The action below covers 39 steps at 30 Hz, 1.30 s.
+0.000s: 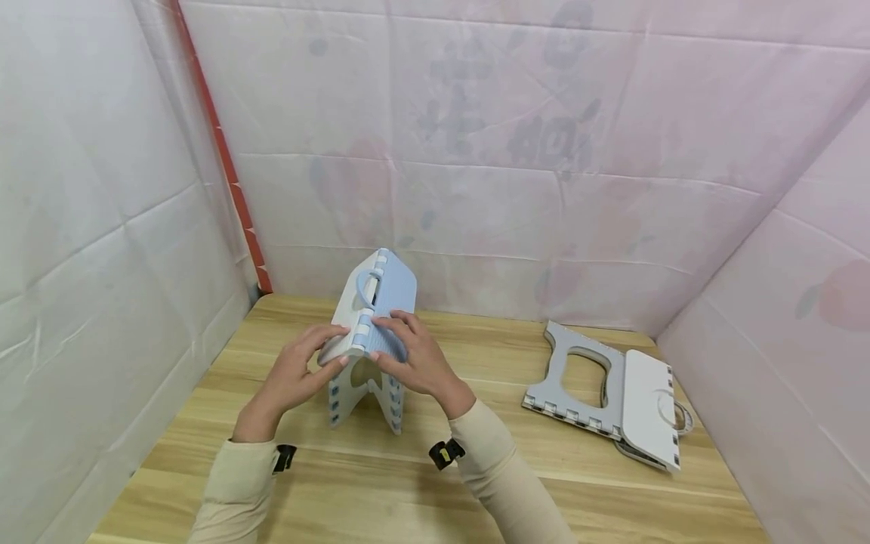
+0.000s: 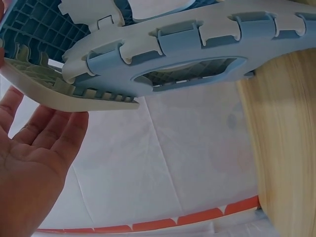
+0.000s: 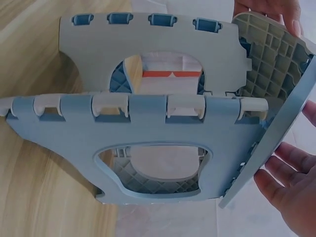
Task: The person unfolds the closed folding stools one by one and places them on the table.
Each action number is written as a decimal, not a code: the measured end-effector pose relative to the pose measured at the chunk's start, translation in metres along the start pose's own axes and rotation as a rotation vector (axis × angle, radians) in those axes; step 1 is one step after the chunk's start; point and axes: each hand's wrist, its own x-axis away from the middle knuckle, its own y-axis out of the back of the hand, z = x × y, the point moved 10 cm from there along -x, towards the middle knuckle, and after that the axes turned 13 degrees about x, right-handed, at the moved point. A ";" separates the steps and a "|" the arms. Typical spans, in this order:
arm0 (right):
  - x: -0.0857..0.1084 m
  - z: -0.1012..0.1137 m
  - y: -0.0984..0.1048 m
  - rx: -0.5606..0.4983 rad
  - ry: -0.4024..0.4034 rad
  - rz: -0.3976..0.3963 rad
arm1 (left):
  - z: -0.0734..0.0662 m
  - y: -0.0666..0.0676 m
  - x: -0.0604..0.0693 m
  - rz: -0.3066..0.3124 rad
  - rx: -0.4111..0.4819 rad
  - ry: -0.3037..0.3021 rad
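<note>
A blue-and-white folding step stool (image 1: pixel 397 283) stands partly folded on the table, its two seat halves sloping down from a raised middle hinge. My left hand (image 1: pixel 299 370) rests on the white half, and its fingers lie along the outer face in the left wrist view. On the blue half rests my right hand (image 1: pixel 421 359), fingers spread near the front end. In the right wrist view its fingertips (image 3: pixel 284 163) touch the outside of the blue panel (image 3: pixel 276 133). Below, the hinged legs (image 3: pixel 158 123) are spread apart. A loop handle (image 1: pixel 365 287) stands up at the hinge.
A second folding stool (image 1: pixel 578 385), grey and white, lies folded on its side at the right of the wooden table (image 1: pixel 381 499). Pale sheeting (image 1: pixel 476 151) walls the table at the back and both sides. A red strip (image 1: pixel 227 162) runs down the back left corner.
</note>
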 end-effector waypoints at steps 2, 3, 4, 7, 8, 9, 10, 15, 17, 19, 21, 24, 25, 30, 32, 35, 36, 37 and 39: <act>0.000 -0.001 0.002 0.013 0.001 0.005 | 0.000 -0.001 -0.001 0.002 -0.022 -0.008; 0.000 -0.001 0.003 0.019 0.001 0.007 | 0.000 -0.002 -0.002 0.004 -0.031 -0.010; 0.000 -0.002 0.004 0.022 0.001 0.008 | -0.001 -0.003 -0.002 0.006 -0.035 -0.010; 0.000 -0.002 0.006 0.034 0.007 0.007 | -0.001 -0.004 -0.004 0.008 -0.038 -0.008; 0.000 -0.002 0.007 0.037 0.010 0.007 | -0.001 -0.004 -0.005 0.009 -0.036 -0.008; 0.000 -0.002 0.007 0.040 0.011 0.006 | -0.002 -0.004 -0.005 0.010 -0.036 -0.008; 0.000 -0.002 0.007 0.045 0.012 0.005 | -0.002 -0.004 -0.005 0.012 -0.036 -0.009; -0.001 -0.003 0.008 0.063 0.011 0.005 | -0.004 -0.003 -0.008 0.029 -0.051 -0.019; -0.001 -0.003 0.008 0.069 0.010 0.008 | -0.004 -0.003 -0.008 0.036 -0.056 -0.019; -0.002 -0.004 0.008 0.072 0.011 0.012 | -0.004 -0.003 -0.008 0.041 -0.063 -0.018; -0.002 -0.004 0.007 0.073 0.012 0.016 | -0.004 -0.003 -0.008 0.045 -0.069 -0.017; -0.003 -0.004 0.007 0.069 0.011 0.019 | -0.004 -0.003 -0.008 0.050 -0.079 -0.023; -0.003 -0.004 0.006 0.069 0.012 0.020 | -0.005 -0.003 -0.008 0.051 -0.081 -0.027; -0.004 -0.003 0.006 0.080 0.020 0.023 | -0.008 -0.001 -0.008 0.054 -0.092 -0.046; -0.005 -0.003 0.007 0.085 0.024 0.021 | -0.009 -0.001 -0.009 0.056 -0.095 -0.047; -0.005 -0.002 0.007 0.086 0.031 0.024 | -0.008 -0.001 -0.009 0.063 -0.092 -0.041; -0.006 -0.001 0.007 0.085 0.033 0.025 | -0.008 -0.001 -0.008 0.064 -0.091 -0.039; -0.006 -0.001 0.006 0.087 0.035 0.027 | -0.008 0.000 -0.008 0.065 -0.091 -0.039; -0.007 0.000 0.006 0.088 0.039 0.034 | -0.008 0.000 -0.008 0.067 -0.091 -0.039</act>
